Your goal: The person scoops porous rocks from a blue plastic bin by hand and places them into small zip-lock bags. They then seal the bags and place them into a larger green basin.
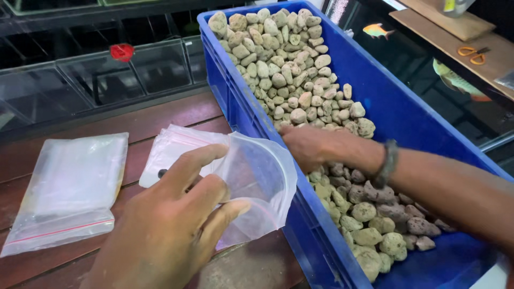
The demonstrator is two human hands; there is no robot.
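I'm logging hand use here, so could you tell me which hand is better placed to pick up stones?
Probably the right hand: it rests on the stones inside the blue crate. The left hand is outside it, holding the clear bag open.

left hand [176, 225] fingers pinched shut, right hand [308, 147] reaching palm down

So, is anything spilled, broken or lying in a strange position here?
Nothing stands out. The stones all lie inside the blue crate, none on the wooden table. The left hand holds a clear bag open at the crate's edge, the right hand rests on the stones, and the spare bags lie flat.
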